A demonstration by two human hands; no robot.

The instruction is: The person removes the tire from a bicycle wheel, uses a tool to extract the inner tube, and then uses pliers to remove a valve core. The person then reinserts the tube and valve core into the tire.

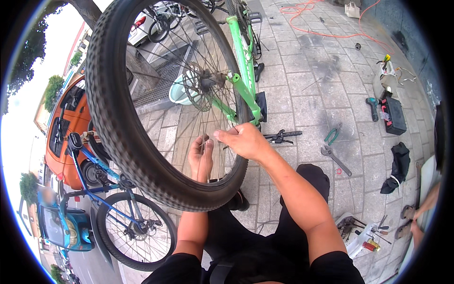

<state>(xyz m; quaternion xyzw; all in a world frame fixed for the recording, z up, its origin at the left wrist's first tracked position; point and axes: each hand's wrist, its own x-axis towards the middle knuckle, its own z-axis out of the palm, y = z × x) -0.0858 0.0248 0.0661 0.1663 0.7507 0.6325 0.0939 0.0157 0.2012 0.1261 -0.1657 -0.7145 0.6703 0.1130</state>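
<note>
Grey stone paving (302, 106) forms the work area, with a wall along the right edge of the frame and parked vehicles at the left.

Left hand (201, 156): seen at the centre through the wheel opening, thumb and fingertips close together among the spokes (192, 110). Right hand (243, 141): just beside it, fingers curled in, thumb toward the left hand. The two hands are near each other; whether either grips a spoke cannot be told.

Wheel (208, 85): upper centre-left, tilted, its hub at the end of the green fork (242, 88). Tyre (105, 102) is seated around the rim; a brake disc shows at the hub. On this evidence, fitting of tyre and wheel appears done, while handwork at the spokes appears unfinished. Spoke tension and axle tightness cannot be verified.

Farther out, right of centre: green-handled pliers (332, 135) and an adjustable wrench (336, 160) lie on the paving, neither in hand. Drill (373, 109) and black case (394, 116): right side. Assorted hand tools (380, 229): lower right.
</note>
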